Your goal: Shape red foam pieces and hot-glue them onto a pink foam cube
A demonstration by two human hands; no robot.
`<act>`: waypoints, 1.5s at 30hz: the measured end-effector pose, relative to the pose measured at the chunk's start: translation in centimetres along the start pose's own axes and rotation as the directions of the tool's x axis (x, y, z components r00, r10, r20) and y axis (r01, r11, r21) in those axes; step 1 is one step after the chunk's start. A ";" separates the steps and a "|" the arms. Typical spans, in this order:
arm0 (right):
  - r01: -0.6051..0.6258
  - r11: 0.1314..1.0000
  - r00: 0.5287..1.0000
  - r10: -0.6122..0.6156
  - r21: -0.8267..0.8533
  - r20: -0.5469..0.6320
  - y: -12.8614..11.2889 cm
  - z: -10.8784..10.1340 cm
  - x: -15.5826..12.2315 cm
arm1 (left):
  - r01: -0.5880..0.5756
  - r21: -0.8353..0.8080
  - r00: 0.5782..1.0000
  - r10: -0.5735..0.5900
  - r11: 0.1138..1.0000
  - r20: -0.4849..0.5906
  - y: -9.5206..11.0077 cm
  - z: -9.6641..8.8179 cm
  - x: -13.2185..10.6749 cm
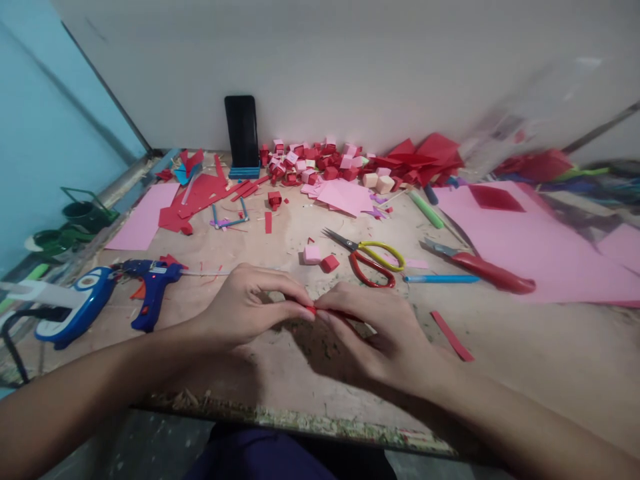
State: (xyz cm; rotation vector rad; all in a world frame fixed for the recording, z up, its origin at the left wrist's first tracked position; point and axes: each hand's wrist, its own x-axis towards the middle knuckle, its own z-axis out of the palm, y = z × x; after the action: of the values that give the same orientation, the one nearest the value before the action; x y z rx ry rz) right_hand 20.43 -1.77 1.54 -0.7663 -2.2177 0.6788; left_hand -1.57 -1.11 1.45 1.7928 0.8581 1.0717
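Both hands meet fingertip to fingertip above the front middle of the table. My left hand (250, 303) pinches one end of a small red paper strip (313, 310). The other end runs into the closed fingers of my right hand (377, 330), which hide most of it. Just beyond my fingertips lie a pink paper cube (311, 254) and a red paper cube (330, 263). Scissors (373, 260) with one yellow and one red handle lie behind my right hand. To its right is a loose red paper strip (453, 337).
A blue glue gun (153, 287) rests at the left. Red-handled pliers or cutters (480, 263), a blue pen-like stick (443, 279) and pink paper (540, 247) lie at the right. Against the back wall stand a phone (242, 132) and a heap of small paper cubes (320, 160).
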 end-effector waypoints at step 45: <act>-0.424 0.862 0.904 0.385 0.279 0.187 -0.5 -0.5 0.9 | -0.734 0.524 0.668 0.601 0.432 0.440 -0.6 -2.2 -0.2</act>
State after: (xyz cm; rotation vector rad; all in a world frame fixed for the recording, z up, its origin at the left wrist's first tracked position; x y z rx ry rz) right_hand 20.09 -1.35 2.55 -1.0584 -1.9944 1.2863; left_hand -3.75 -0.35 1.43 2.9934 0.3754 1.0949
